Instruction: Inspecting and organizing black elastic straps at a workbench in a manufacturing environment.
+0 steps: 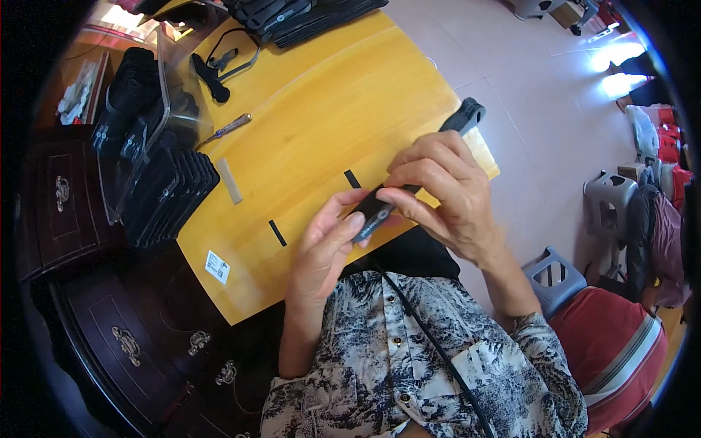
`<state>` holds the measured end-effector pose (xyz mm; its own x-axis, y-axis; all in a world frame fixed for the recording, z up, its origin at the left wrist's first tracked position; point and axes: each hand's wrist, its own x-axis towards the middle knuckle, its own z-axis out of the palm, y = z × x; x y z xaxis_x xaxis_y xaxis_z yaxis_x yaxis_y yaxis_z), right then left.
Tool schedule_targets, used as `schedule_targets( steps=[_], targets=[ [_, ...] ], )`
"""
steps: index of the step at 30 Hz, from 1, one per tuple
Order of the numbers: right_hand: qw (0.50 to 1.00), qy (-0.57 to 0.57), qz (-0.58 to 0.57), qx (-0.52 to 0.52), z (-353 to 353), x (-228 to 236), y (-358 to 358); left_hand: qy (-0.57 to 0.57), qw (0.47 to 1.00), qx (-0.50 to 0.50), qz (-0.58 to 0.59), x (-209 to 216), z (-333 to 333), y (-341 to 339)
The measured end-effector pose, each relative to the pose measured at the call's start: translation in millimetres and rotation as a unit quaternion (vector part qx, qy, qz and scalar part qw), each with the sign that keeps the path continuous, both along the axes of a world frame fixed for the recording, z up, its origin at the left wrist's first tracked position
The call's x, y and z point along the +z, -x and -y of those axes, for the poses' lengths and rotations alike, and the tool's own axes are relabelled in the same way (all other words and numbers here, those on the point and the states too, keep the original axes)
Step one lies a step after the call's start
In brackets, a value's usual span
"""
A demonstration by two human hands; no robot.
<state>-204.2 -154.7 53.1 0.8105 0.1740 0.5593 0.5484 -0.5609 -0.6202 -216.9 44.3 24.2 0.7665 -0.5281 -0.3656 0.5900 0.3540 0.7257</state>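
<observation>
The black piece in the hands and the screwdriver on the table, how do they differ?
The black piece is held in the left hand and right hand, while the screwdriver lies untouched on the yellow table. The black piece is wider, with pale print; the screwdriver is slim, with a thin shaft. Both slant toward the picture's upper right.

Brightly lit, white glare upper right, pale sheen on yellow tabletop [292, 146], fisheye-curved edges, black corners
</observation>
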Motion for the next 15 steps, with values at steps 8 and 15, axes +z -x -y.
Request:
schedule_targets(
  steps=[8, 15],
  targets=[
    [0.994, -0.039, 0.005, -0.104, -2, -16, 27, 0.095, 0.990, -0.039, -0.101, -13, 8, 8],
    [0.947, -0.223, -0.230, -0.030, -5, -22, 53, 0.074, 0.994, 0.052, -0.064, 0, 15, 10]
  ],
)
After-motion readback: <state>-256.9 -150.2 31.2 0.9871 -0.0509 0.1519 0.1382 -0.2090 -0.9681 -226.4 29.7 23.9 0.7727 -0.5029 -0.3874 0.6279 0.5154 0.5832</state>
